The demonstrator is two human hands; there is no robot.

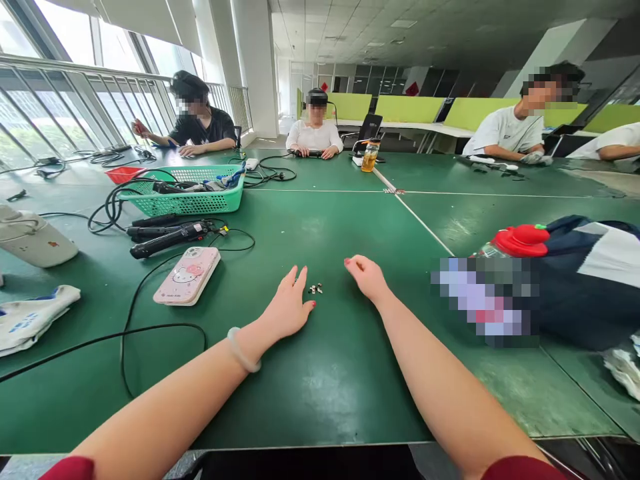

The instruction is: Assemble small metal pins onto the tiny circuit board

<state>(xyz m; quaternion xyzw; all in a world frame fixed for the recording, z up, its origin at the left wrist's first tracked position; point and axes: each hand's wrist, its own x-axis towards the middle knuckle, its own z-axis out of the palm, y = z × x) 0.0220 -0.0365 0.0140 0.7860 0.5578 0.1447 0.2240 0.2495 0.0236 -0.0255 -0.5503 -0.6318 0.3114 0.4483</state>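
Green counter (330,393) | small black-and-white pieces (315,289) clustered on it, just right of left hand (287,303), the nearer one | left grip: loose, empty, fingers spread | right hand (367,277): apart from them, fingers curled; cannot tell whether its grip pinches anything

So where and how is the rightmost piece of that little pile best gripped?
Probably pinch the piece by its edges, right hand coming from the right: neighbouring pieces and the left hand crowd its left; its exact shape is too small to tell.
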